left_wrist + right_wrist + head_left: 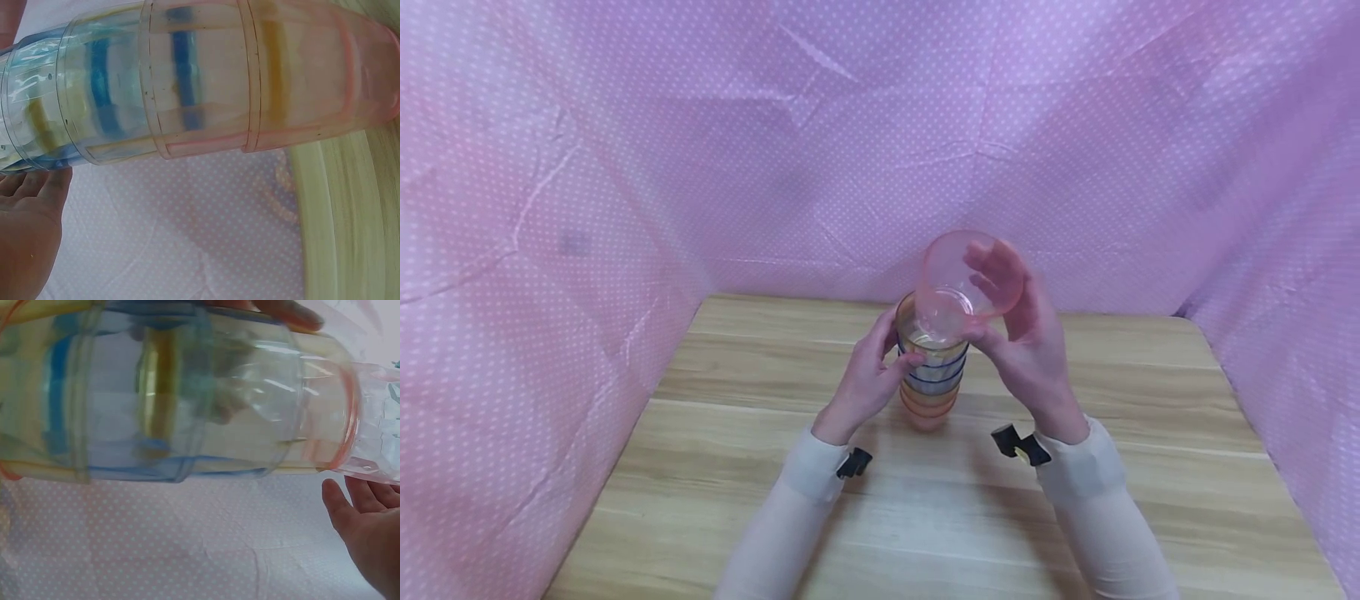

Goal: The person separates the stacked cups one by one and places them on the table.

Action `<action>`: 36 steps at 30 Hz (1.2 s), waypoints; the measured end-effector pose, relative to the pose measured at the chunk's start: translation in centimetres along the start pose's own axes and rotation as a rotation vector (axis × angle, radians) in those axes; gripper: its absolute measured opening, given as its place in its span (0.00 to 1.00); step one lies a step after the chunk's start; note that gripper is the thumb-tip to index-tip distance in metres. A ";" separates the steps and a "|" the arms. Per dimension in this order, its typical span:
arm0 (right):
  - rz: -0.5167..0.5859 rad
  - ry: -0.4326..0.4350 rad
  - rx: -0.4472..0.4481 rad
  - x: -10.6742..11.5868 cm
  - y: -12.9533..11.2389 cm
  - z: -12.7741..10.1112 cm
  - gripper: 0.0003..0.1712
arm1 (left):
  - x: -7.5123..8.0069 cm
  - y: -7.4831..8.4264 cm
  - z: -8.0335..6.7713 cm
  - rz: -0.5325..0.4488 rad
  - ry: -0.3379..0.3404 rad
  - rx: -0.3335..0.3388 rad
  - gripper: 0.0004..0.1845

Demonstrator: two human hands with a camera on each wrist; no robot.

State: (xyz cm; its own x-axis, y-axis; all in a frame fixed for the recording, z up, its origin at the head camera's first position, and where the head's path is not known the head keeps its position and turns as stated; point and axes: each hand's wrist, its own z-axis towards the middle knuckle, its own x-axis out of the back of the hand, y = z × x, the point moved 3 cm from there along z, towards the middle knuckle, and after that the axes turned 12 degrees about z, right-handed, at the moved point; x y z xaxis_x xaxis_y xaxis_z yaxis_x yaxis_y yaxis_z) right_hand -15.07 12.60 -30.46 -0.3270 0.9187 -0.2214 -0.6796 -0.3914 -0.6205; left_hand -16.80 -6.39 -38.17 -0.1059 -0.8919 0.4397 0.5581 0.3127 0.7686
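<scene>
A tall stack of nested see-through plastic cups (932, 385) stands on the table, with yellowish, blue-rimmed and orange-pink cups one in another. Near its top, my left hand (867, 382) grips the stack, thumb in front and fingers round the far side. My right hand (1036, 354) holds a clear pink cup (937, 271) between thumb and fingers. This cup tilts, its mouth toward me, and its base overlaps the mouth of the uppermost yellowish cup. In the right wrist view, the pink cup (378, 419) meets the stack's top end, with right-hand fingers (340, 503) beside it.
The wooden table (737, 467) ends at a pink dotted cloth (820, 167) that hangs behind it and along both sides. A small black device (854, 462) sits on the left wrist and another black device (1021, 445) on the right.
</scene>
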 end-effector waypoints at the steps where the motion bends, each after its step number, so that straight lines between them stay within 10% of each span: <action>1: 0.007 0.007 0.009 0.0 -0.2 0.0 0.52 | 0.0 0.0 0.0 -0.001 0.001 0.000 0.54; 36: 0.107 0.149 0.009 5.6 -1.5 -5.1 0.50 | -0.1 -0.4 0.1 -0.037 -0.011 -0.004 0.50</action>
State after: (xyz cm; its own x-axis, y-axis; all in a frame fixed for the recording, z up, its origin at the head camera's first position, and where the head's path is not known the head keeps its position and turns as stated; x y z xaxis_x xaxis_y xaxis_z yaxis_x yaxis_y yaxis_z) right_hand -12.54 18.66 -34.59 -0.2975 0.8690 -0.3954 -0.6523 -0.4874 -0.5804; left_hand -17.07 -6.42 -38.43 -0.1357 -0.8989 0.4167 0.5572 0.2785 0.7823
